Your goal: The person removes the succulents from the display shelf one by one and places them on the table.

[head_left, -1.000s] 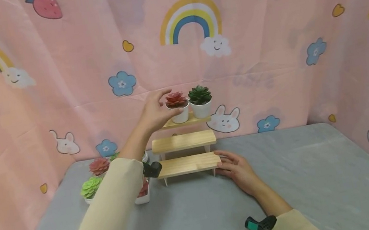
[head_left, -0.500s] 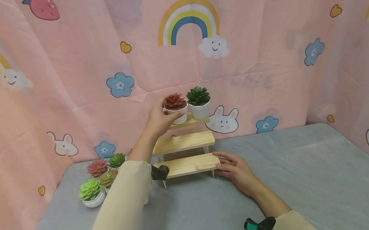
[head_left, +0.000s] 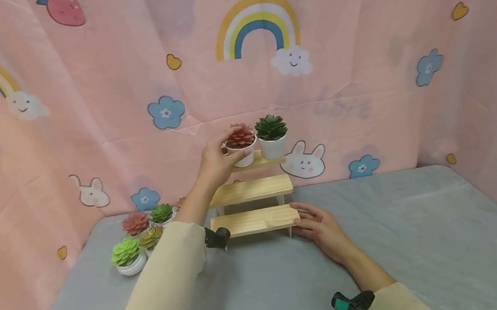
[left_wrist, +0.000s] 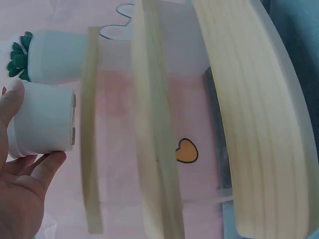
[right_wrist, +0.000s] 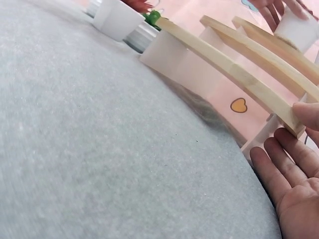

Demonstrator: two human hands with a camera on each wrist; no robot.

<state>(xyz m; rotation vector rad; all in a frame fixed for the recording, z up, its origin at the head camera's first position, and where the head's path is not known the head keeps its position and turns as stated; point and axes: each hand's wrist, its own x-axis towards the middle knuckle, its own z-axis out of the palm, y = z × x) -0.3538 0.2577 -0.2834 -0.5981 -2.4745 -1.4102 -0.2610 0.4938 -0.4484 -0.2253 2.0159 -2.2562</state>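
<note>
A red succulent in a white pot [head_left: 242,156] is at the top tier of a three-tier wooden display stand [head_left: 255,221]. My left hand [head_left: 216,162] grips this pot from its left side, thumb in front and fingers behind. In the left wrist view, a narrow gap shows between the pot's base and the top board. Just to the right, a dark green succulent in a white pot [head_left: 274,146] stands on the same board. My right hand [head_left: 323,230] holds the right end of the lowest board, with the thumb above and the fingers below and beside it [right_wrist: 299,184].
Several potted succulents stand on the grey table at the left, including a light green one [head_left: 126,252], a red one [head_left: 135,223] and a dark green one [head_left: 161,212]. My left forearm hides part of this group. A pink patterned curtain [head_left: 349,52] hangs behind the table.
My left hand's fingers have come down and closed around the red succulent's pot. The right hand stays at the stand's lowest board.
</note>
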